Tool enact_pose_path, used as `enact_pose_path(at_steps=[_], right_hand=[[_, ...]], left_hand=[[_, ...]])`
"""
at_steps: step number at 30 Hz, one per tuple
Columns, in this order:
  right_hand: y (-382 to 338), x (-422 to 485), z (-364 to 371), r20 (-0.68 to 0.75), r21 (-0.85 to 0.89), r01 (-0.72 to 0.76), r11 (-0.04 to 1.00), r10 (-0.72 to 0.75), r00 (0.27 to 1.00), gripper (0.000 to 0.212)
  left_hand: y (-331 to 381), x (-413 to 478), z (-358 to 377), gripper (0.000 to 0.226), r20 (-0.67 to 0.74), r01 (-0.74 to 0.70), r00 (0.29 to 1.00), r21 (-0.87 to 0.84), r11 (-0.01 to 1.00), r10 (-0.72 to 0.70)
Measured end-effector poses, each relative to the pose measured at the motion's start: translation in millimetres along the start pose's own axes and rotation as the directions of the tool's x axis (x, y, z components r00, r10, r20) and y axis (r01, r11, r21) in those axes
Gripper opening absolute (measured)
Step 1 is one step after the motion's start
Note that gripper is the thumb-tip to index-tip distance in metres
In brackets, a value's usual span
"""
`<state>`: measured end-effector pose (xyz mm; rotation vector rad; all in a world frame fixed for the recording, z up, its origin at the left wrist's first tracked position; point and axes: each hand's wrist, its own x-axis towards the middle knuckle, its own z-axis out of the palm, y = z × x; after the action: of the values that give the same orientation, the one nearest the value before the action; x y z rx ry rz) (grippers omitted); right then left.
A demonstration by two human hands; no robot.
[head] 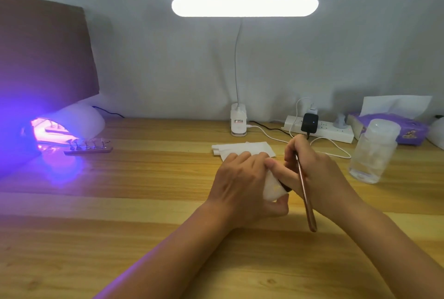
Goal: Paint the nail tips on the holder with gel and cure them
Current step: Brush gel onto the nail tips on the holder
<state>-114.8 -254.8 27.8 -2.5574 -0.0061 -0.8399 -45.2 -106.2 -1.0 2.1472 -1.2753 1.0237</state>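
Near the middle of the bench (149, 202), the left grip (242, 183) is curled round a small white pad (272, 190), fingers over the top and thumb tucked beneath. The dark tip end of a brush (306, 197) runs into the fold of that pad. The right grip (317, 173) is pinched on the brush's rose-gold handle, whose free end slants back toward the near edge, and its forefinger reaches along to touch the pad. The bristles are hidden inside the pad. The holder (88, 149) lies well apart from both hands, close to the left edge and toward the far side, with a row of nail tips (86, 143) standing on small stems along it. Just behind it, the white curing lamp (79, 120) glows violet from its mouth; a second strip seems to sit inside, washed out by the light. Behind the hands lies a flat stack of white wipes (242, 148). A desk lamp (245, 7) is lit at the far edge. Toward the far right corner are a power strip (336, 134), a purple tissue box (408, 130) and a clear bottle (372, 154).
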Motion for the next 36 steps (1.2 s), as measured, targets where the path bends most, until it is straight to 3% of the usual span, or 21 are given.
enact_pose_path(at_steps=[4,9,14,16,19,21,25,28,30,32,34,36], right_hand=[[3,-5,7,-0.066,-0.078,0.011,0.997,-0.016,0.998,0.053],[5,-3,-1,-0.082,-0.054,0.087,0.995,-0.091,0.992,0.054],[-5,-8,7,-0.145,-0.233,0.129,0.964,-0.166,0.976,0.040],[-10,-8,12,-0.144,-0.169,0.070,0.983,-0.094,0.985,0.040],[-16,-6,10,-0.155,0.119,0.006,0.993,0.013,0.988,0.043],[-13,-1,2,-0.195,0.314,-0.071,0.947,0.137,0.971,0.043],[5,8,-14,-0.376,0.265,-0.106,0.958,0.204,0.904,0.037],[20,10,-18,-0.337,0.207,-0.095,0.974,0.162,0.927,0.020],[28,10,-19,-0.255,0.258,-0.082,0.963,0.150,0.955,0.012],[33,10,-16,-0.168,0.383,-0.097,0.919,0.172,0.971,0.019],[36,11,-14,-0.102,0.564,-0.184,0.805,0.289,0.952,0.023],[39,12,-15,-0.054,0.667,-0.272,0.693,0.409,0.911,0.030]], left_hand=[[0,1,1,0.056,-0.002,-0.056,0.998,-0.034,0.998,0.056],[4,3,-7,0.047,0.176,0.193,0.973,-0.272,0.943,-0.149],[2,-1,2,0.049,-0.018,0.012,1.000,-0.052,0.999,-0.013],[-6,-1,5,0.050,-0.061,0.009,0.998,0.024,1.000,-0.007],[-12,-2,4,0.049,-0.080,0.129,0.988,-0.068,0.989,-0.135],[-18,0,3,0.051,-0.116,0.283,0.948,-0.117,0.952,-0.296],[-54,-4,0,0.064,0.000,0.640,0.768,-0.027,0.768,-0.641],[-76,-12,-2,0.062,0.117,0.792,0.601,0.041,0.609,-0.790],[-82,-15,-2,0.063,0.184,0.832,0.537,0.044,0.553,-0.823],[-86,-17,-1,0.065,0.227,0.855,0.508,-0.020,0.518,-0.831],[-84,-17,0,0.074,0.241,0.861,0.505,-0.077,0.502,-0.829],[-78,-16,0,0.084,0.186,0.835,0.545,-0.027,0.550,-0.818]])
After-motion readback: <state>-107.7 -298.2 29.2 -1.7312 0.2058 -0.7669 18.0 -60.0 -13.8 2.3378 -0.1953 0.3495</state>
